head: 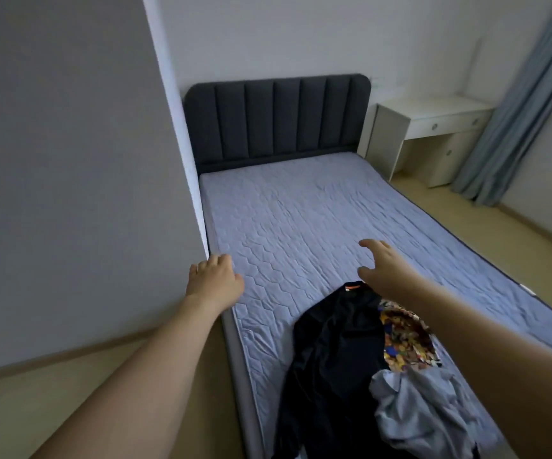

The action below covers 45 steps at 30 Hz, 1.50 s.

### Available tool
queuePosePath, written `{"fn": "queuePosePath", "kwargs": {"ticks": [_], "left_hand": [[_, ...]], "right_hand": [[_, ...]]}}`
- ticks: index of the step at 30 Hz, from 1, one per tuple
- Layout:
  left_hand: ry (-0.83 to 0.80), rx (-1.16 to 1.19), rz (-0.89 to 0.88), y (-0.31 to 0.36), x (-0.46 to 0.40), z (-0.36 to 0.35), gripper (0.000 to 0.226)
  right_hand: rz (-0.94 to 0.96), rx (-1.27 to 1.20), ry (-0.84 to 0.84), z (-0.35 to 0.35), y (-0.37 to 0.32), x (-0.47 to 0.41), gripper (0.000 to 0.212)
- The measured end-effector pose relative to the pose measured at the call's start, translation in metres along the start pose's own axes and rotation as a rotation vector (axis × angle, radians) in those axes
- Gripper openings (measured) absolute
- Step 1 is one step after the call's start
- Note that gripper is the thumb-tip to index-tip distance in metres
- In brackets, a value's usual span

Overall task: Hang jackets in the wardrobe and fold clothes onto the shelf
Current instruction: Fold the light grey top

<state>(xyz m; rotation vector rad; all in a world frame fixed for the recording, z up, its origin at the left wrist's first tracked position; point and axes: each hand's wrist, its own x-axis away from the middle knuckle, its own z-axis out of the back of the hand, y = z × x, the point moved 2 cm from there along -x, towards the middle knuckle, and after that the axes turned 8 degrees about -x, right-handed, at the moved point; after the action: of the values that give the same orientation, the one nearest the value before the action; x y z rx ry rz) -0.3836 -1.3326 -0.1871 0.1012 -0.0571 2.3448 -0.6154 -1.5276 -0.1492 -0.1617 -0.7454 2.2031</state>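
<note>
Over the near half of the bed (301, 210), both bare arms reach forward from the bottom of the view. A black jacket (330, 359) lies spread on the quilted mattress cover near the bed's near end, its collar with a small orange tag pointing toward the headboard (276, 117). Against the jacket's right side lies a garment with a busy multicoloured print (407, 342), and a crumpled pale grey garment (423, 412) sits at the near edge of that heap, overlapping both.

Just past the jacket's collar, the right hand (385, 268) hovers above the mattress, fingers and thumb spread apart and lightly curved, holding nothing; its wrist and forearm pass over the collar and the printed garment. Whether any fingertip touches the cover I cannot tell.

At the bed's left edge, beside the corner of the pale wall (69, 160), the left hand (215, 279) is held palm down with fingers loosely bent, empty, and well apart from the jacket, which lies to its right and nearer the camera.

Beyond the bed's far right corner stands a white desk (433, 127) with a drawer, and a blue-grey curtain (526, 111) hangs at the right.
</note>
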Motion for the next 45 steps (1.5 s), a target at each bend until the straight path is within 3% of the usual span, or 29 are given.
{"fn": "queuePosePath", "kwargs": {"ticks": [8,15,20,24,27,29,30,31,33,35,39,42,45], "left_hand": [[-0.068,0.034,-0.011,0.233,-0.054,-0.069,0.045],[-0.328,0.196,0.046,0.362,-0.063,-0.157,0.050],[-0.508,0.334,0.191,0.427,-0.082,-0.294,0.049],[-0.660,0.463,0.415,0.472,-0.078,-0.425,0.053],[-0.771,0.531,0.732,0.492,-0.063,-0.523,0.071],[-0.904,0.486,0.822,0.505,-0.039,-0.576,0.087],[-0.924,0.444,0.829,0.512,-0.026,-0.597,0.084],[-0.893,0.408,0.833,0.517,-0.015,-0.612,0.073],[-0.781,0.418,0.838,0.523,-0.003,-0.628,0.043],[-0.704,0.662,0.896,0.522,0.002,-0.618,0.024],[-0.488,1.407,1.135,0.506,0.025,-0.528,0.029],[-0.199,1.682,1.238,0.489,0.048,-0.414,0.035],[0.118,1.950,1.233,0.484,0.062,-0.294,0.031]], "right_hand": [[-0.053,0.045,-0.143,0.072,0.220,-0.096,0.059],[-0.101,0.121,-0.350,0.062,0.365,-0.145,0.060],[-0.055,0.179,-0.554,-0.033,0.472,-0.189,0.066],[-0.032,0.203,-0.796,-0.142,0.558,-0.206,0.064],[-0.015,0.233,-0.920,-0.219,0.614,-0.205,0.053],[-0.018,0.255,-1.014,-0.265,0.645,-0.197,0.061],[-0.014,0.278,-1.069,-0.285,0.657,-0.191,0.069],[0.000,0.309,-1.118,-0.301,0.667,-0.185,0.073],[0.040,0.365,-1.165,-0.321,0.677,-0.177,0.053],[0.025,0.333,-1.186,-0.321,0.675,-0.174,0.038],[-0.229,0.042,-1.194,-0.255,0.629,-0.188,0.040],[-0.398,-0.184,-1.189,-0.157,0.559,-0.199,0.045],[-0.389,-0.341,-1.261,-0.040,0.471,-0.197,0.042]]}}
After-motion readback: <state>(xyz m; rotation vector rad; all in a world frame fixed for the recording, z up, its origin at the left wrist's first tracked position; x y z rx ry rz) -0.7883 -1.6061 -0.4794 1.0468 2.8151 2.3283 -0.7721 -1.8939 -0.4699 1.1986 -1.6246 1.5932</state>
